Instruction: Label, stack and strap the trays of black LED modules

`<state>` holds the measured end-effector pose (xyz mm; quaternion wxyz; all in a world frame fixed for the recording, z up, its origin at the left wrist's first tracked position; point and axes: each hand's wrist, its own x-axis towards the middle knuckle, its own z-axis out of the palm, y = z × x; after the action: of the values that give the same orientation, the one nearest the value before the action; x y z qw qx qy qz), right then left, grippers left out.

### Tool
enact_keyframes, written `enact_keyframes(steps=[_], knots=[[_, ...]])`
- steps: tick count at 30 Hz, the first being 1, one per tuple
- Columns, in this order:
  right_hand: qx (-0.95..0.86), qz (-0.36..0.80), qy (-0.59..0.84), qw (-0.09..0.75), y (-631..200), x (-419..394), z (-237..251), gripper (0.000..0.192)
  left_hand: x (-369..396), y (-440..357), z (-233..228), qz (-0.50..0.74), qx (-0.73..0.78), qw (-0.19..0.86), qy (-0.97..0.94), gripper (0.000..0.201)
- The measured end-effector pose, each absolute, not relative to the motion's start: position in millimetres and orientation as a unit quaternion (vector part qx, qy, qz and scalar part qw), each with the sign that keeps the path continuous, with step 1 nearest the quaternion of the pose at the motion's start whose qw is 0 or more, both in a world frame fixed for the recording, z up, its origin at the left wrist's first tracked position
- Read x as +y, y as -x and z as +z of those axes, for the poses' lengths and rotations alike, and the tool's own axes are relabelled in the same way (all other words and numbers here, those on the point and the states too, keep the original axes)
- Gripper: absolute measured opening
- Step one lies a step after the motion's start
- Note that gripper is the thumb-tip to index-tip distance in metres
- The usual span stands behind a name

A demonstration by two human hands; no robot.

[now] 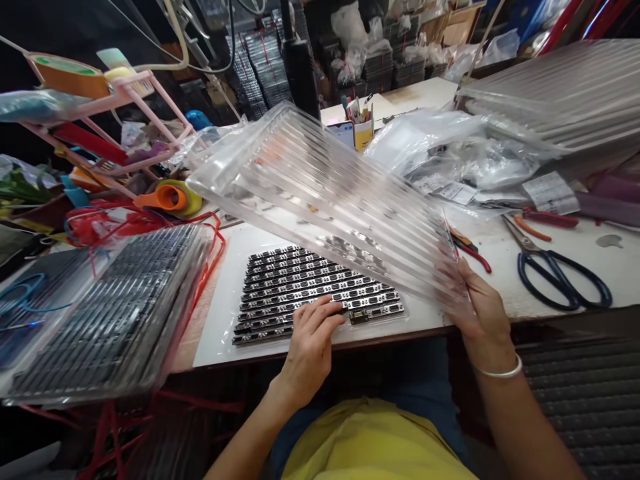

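My right hand point(483, 307) grips the near right edge of a clear ribbed plastic tray point(345, 193), which is raised and tilted over the table and smeared by motion. Below it, rows of small black-and-silver connectors point(280, 287) lie packed side by side on a clear sheet or tray. My left hand point(313, 337) rests on the near rows, its fingers spread and slightly bent, touching the connectors. Just right of those fingertips, one connector block point(357, 316) shows a different, yellowish face. The raised tray hides part of the far rows.
Filled trays point(110, 313) are stacked at the left beside red string point(213, 247). Dark-handled scissors point(555, 273) and pliers point(470, 247) lie on the right. Plastic bags point(450, 147) and more ribbed trays point(560, 93) stand behind. A pink rack point(155, 107) rises at the left.
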<state>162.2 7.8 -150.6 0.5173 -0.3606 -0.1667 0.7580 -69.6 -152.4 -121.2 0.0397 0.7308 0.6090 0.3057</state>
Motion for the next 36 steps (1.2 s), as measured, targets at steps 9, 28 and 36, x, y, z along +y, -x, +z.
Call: enact_keyframes(steps=[9, 28, 36], knots=[[-0.178, 0.76, 0.355, 0.515, -162, 6, -151, 0.029, -150, 67, -124, 0.281, 0.7, -0.046, -0.655, 0.012], [-0.205, 0.779, 0.332, 0.491, -164, 6, -148, 0.037, -143, 68, -113, 0.246, 0.717, 0.049, -0.651, 0.015], [-0.119, 0.781, 0.344, 0.507, -162, 10, -148, 0.023, -157, 45, -118, 0.277, 0.573, 0.065, -0.769, 0.031]])
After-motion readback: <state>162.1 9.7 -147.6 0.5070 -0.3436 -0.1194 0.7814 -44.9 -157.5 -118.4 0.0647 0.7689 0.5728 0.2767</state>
